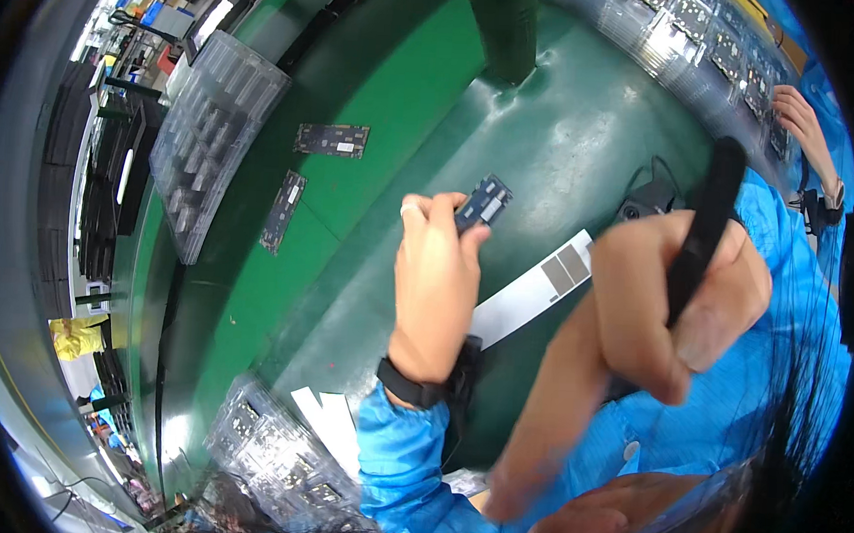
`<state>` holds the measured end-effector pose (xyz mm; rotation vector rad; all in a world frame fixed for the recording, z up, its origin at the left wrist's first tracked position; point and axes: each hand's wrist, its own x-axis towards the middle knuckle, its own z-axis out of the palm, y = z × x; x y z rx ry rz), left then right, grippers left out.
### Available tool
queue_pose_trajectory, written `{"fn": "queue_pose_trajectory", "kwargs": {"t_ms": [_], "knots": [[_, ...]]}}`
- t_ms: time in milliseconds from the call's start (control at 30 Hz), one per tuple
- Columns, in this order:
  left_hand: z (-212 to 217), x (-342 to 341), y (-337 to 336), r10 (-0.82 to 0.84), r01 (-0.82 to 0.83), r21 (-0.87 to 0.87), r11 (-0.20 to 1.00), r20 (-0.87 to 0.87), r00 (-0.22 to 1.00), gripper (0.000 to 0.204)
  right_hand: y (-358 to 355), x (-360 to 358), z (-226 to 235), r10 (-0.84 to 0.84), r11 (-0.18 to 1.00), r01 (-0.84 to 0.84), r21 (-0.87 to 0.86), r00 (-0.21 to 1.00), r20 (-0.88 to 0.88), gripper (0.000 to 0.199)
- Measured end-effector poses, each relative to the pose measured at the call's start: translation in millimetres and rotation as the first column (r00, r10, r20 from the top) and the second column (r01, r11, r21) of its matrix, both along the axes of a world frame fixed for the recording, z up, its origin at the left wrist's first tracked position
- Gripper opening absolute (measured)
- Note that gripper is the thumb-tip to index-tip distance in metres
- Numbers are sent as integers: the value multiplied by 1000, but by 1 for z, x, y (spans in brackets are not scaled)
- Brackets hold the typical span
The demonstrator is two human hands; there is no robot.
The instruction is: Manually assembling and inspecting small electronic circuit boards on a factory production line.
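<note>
My left hand (436, 276), with a black band at the wrist, pinches a small dark circuit board (487, 204) between thumb and fingers above the dark green mat. My right hand (678, 297) is raised close to the camera, its fingers wrapped round a long black tool (714, 203) with a rounded end; its exact kind does not show. Between the hands, a white label strip (521, 304) with grey rectangles lies slanted on the mat, its lower end by my left wrist. Two more long dark circuit boards, one lying crosswise (332, 140) and one lengthwise (284, 213), rest on the green surface at left.
Clear plastic trays stand at left (218, 134), lower left (281, 451) and upper right (689, 40), the last two holding boards. A green post (504, 32) rises at the back. A black device (649, 198) sits past the strip. Another person's hand (803, 126) touches the upper-right trays.
</note>
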<state>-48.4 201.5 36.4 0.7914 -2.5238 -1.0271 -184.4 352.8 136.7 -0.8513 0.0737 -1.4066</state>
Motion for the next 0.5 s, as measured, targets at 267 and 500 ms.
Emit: {"fn": "queue_pose_trajectory", "kwargs": {"t_ms": [267, 500], "knots": [[12, -56, -169, 99, -121, -446, 887, -73, 992, 64, 2, -10, -16, 291, 956, -281, -87, 949, 125, 12], [-38, 96, -232, 385, -326, -303, 895, 158, 909, 52, -8, -21, -20, -437, 897, 424, -125, 804, -403, 26]]}}
